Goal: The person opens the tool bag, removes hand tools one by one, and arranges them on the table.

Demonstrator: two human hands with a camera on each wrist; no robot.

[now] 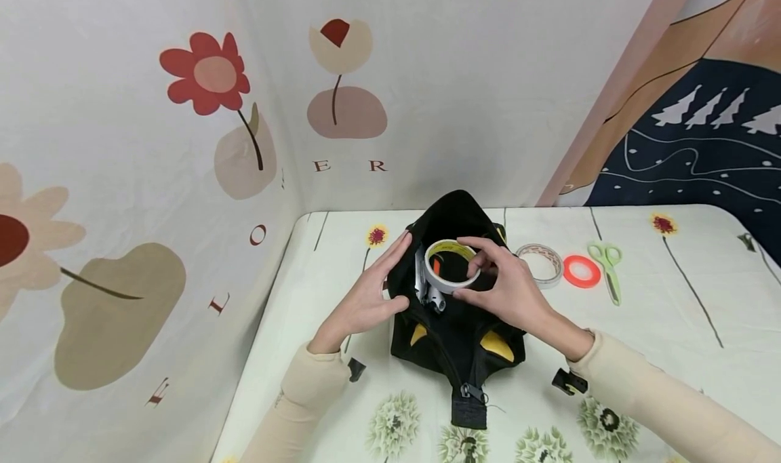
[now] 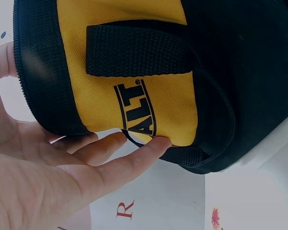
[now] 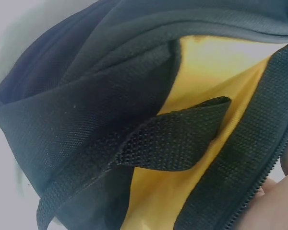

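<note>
- The right hand (image 1: 503, 283) pinches a white tape roll with a yellow-lined core (image 1: 445, 285) — thumb on the near side, a fingertip on the upper rim, another finger bent into the hole.
- That roll is in the gaping mouth of a soft black and yellow fabric bag (image 1: 457, 327), above a silver-grey object (image 1: 435, 300); a small orange piece (image 1: 436, 265) shows through its hole.
- The left hand (image 1: 366, 293) rests against the bag's left side, fingers nearly straight and close together; whether the thumb pinches the rim I cannot tell.
- The roll should be light and stiff, smooth on its outer face, and hard to damage. Holding it by rim and core, as now, looks surest.
- The bag looks limp and likely to fold inward; its zip-edged rim or black webbing loop (image 2: 139, 50) would be the places to grip. The woven cloth should not slip much.
- Right of the bag, on the white floral tablecloth (image 1: 671, 381), lie a greyish tape roll (image 1: 554, 277), a thin red-orange ring (image 1: 582, 284) and pale green scissors (image 1: 612, 280) — ring and scissors close together.
</note>
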